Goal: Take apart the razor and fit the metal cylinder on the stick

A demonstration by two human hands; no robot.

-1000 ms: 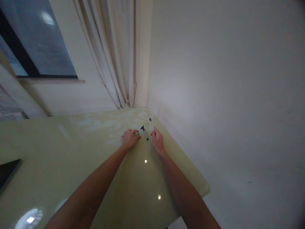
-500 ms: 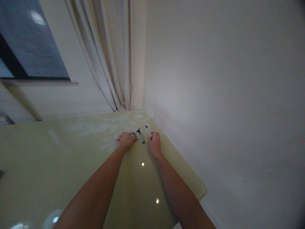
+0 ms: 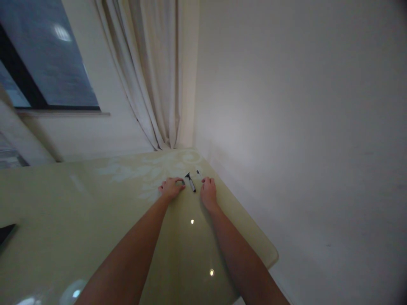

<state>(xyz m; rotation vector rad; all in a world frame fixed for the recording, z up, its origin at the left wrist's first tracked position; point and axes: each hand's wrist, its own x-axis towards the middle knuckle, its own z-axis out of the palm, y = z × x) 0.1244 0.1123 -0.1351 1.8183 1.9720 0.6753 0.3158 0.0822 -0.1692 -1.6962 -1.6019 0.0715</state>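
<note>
A razor with a dark head and a grey-and-black handle lies on the pale, glossy table, between my two hands. My left hand rests just left of it, thumb and forefinger curled around a small dark item too small to name. To the right, my right hand has its fingers closed at the lower end of a slim white stick with a dark tip. Most of that stick is hidden by the fingers, and its kind is unclear.
A bare wall runs along the table's right edge. Behind the table hang a cream curtain and a dark-framed window. A dark flat object sits at the far left, and a white corner shows at the bottom.
The view has shifted slightly, bringing more of the dark object at the left into sight. Less of the white stick shows beyond my right hand. The razor lies much as before.
</note>
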